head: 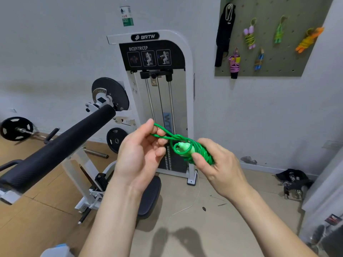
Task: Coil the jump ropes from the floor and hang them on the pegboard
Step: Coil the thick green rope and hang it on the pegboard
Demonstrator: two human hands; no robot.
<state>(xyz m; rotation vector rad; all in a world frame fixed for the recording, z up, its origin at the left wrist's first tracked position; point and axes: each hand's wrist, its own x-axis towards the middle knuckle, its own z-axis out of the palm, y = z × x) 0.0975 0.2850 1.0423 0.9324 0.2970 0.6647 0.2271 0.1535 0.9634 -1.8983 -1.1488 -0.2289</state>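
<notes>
A green jump rope (187, 148) is held at chest height between both hands, its cord wound in a tight bundle around the pale green handles. My right hand (219, 164) grips the bundle, thumb pressed on the coils. My left hand (139, 154) pinches a loose loop of the green cord that runs left from the bundle. The olive pegboard (297, 58) hangs on the wall at the upper right with several coiled ropes on it: purple-and-yellow, green, orange, pink, blue.
A white bicep/tricep machine (154, 71) stands straight ahead, its black padded arm (61, 147) reaching toward me on the left. Weight plates (15, 128) lie at the far left. Black straps (293, 180) sit on the floor at the right.
</notes>
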